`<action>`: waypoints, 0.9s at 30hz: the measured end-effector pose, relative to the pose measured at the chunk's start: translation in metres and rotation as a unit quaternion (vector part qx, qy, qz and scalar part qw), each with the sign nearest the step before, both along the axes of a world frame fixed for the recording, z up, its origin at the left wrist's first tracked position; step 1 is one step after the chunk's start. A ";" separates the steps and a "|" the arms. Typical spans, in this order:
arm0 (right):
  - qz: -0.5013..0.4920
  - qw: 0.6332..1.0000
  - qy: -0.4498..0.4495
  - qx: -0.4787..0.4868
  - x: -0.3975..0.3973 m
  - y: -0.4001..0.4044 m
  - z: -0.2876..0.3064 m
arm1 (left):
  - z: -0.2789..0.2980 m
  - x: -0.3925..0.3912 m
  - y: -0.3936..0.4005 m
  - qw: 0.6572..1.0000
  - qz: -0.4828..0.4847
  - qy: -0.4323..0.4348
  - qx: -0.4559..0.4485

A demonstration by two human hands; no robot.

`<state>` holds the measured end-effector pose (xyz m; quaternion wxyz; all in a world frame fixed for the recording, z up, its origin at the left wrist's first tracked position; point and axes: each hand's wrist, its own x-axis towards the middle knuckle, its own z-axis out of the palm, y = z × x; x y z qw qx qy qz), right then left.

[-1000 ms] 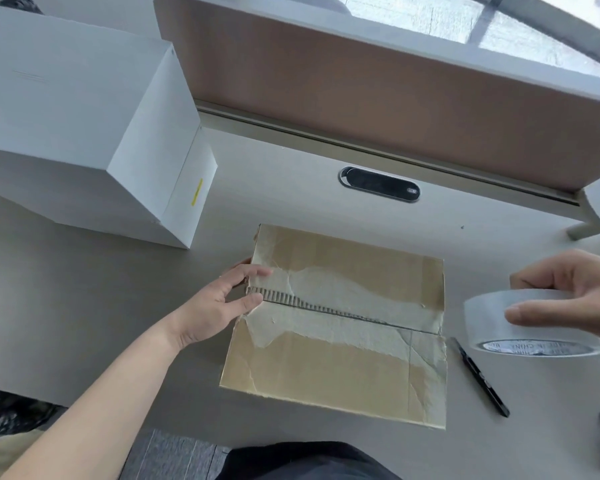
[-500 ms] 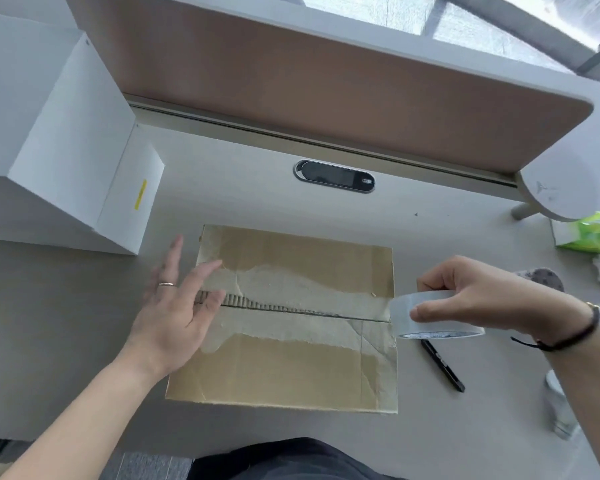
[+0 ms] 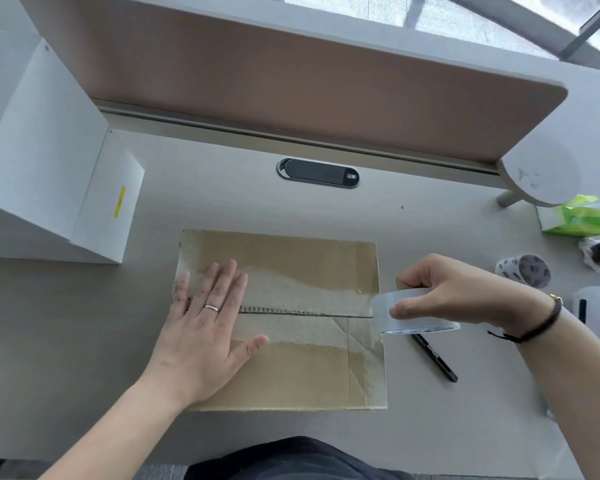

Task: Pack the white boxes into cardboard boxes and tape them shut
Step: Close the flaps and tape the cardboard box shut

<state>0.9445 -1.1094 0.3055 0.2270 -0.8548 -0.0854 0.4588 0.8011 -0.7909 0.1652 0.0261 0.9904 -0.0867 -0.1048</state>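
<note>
Now your left hand (image 3: 201,327) flat on the cardboard box (image 3: 291,368), your right hand (image 3: 458,292) gripping the tape roll (image 3: 388,317), grey desk (image 3: 84,341), brown divider panel (image 3: 274,81), window behind.

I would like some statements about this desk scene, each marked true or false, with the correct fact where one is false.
1. The left hand lies flat with straight fingers on the cardboard box. True.
2. The right hand holds the black pen. False: it grips the tape roll; the pen lies on the desk, beside the box.
3. The tape roll is at the right end of the box's centre seam. True.
4. The large white box stands on top of the cardboard box. False: it stands on the desk, to the far left of it.
5. A ring is on a finger of the left hand. True.
</note>
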 end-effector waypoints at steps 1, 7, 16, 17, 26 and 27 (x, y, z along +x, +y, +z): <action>0.002 1.000 0.000 0.000 0.000 0.000 -0.001 | 0.000 0.000 0.000 1.000 -0.001 0.000 0.003; 0.015 1.000 -0.003 -0.003 0.002 0.001 -0.007 | 0.000 0.001 -0.002 1.000 -0.001 -0.003 0.008; 0.017 1.000 0.000 0.000 0.000 0.002 -0.010 | 0.000 0.001 -0.005 1.000 0.000 0.010 0.020; 0.016 1.000 0.000 0.002 0.000 0.002 -0.010 | 0.001 0.001 -0.006 1.000 0.001 0.010 0.022; 0.015 1.000 -0.010 0.001 0.001 0.001 -0.011 | 0.002 0.000 -0.020 1.000 -0.015 -0.001 0.022; 0.016 1.000 -0.010 0.001 0.001 0.001 -0.011 | 0.001 0.000 -0.020 1.000 -0.015 -0.002 0.021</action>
